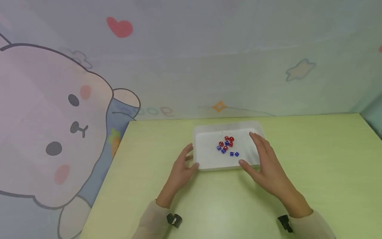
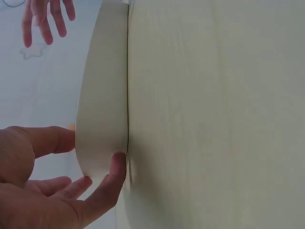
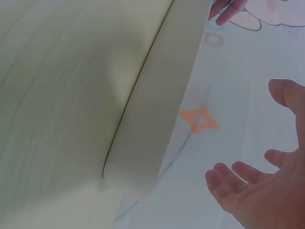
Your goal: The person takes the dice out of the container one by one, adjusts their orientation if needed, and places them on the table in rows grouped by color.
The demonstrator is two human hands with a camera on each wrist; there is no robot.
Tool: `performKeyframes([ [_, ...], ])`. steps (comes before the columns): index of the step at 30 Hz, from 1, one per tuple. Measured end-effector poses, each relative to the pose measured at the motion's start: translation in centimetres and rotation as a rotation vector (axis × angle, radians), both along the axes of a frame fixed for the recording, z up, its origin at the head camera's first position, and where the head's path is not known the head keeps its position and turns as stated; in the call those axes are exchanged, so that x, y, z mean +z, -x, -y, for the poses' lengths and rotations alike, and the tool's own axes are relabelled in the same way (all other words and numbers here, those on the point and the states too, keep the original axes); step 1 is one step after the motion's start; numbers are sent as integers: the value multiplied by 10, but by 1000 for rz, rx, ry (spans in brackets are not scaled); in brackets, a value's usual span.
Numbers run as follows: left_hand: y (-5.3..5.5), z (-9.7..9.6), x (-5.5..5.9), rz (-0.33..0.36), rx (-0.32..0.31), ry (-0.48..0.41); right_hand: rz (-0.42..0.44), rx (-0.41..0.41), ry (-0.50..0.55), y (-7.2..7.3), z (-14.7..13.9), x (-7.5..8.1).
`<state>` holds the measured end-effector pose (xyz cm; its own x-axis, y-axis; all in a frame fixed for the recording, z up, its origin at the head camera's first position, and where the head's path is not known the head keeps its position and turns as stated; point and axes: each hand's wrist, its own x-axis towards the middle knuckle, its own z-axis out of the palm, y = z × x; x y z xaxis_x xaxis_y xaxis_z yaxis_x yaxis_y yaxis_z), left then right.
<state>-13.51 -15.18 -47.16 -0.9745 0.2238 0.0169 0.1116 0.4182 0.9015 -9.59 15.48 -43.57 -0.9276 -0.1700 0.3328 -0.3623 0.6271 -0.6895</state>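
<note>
A shallow white tray lies on the table with several red dice and several blue dice loose in it, mostly clustered near its middle. My left hand holds the tray's front left corner, its thumb at the rim and other fingers by the left end. In the left wrist view, one bent fingertip is at the bottom edge of the tray wall. Over the tray's right side, my right hand is raised with fingers spread and relaxed; the right wrist view has them apart from the wall.
The tray sits toward the back of a pale yellow-green table. Behind the table hangs a printed backdrop with a large cartoon animal on its left side. Both sleeves carry black straps at the wrists.
</note>
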Motion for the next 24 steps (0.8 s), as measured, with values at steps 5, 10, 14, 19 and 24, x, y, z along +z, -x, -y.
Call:
performKeyframes([
  [5, 0, -1, 1, 13, 4, -22, -14, -7, -9, 4, 2, 2],
  [10, 4, -3, 2, 34, -3, -41, -20, -13, -12, 9, 8, 5],
  [14, 7, -2, 4, 30, 4, -10, -9, -12, -26, 16, 14, 4],
  [19, 9, -1, 6, 37, 25, 6, 0, -19, -51, 27, 18, 0],
  [24, 9, -1, 3, 61, 21, -9, 48, -41, -44, 33, 18, -6],
])
